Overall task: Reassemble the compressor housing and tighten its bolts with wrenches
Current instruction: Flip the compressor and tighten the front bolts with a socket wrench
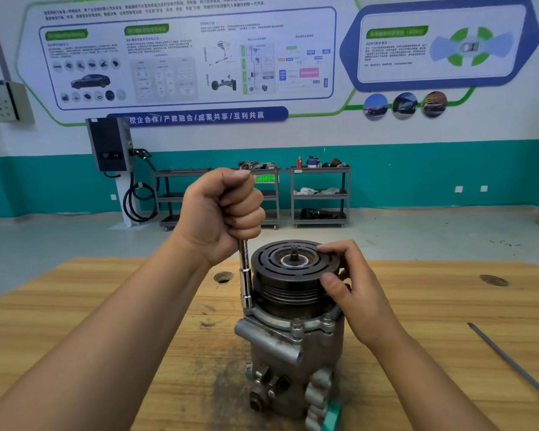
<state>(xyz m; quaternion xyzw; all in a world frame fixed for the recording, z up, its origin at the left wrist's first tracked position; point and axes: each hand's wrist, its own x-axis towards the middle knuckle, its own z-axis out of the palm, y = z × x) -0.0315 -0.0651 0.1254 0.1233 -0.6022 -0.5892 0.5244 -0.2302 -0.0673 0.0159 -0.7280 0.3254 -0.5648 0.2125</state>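
A grey metal compressor [288, 353] stands upright on the wooden table [106, 321], its dark grooved pulley [290, 275] on top. Several bolts [297, 325] sit around the housing flange below the pulley. My left hand [221, 213] grips the top of a chrome socket wrench [246, 275] that stands vertical, its socket down on a bolt at the flange's left side. My right hand [346, 284] holds the pulley's right rim, thumb in front and fingers on the top edge.
A long thin grey rod [511, 362] lies on the table at the right. Two round holes [223, 277] [493, 279] are in the tabletop. A green object [332, 415] sits by the compressor's base. Shelving carts [319, 197] and a charging unit [111, 147] stand by the far wall.
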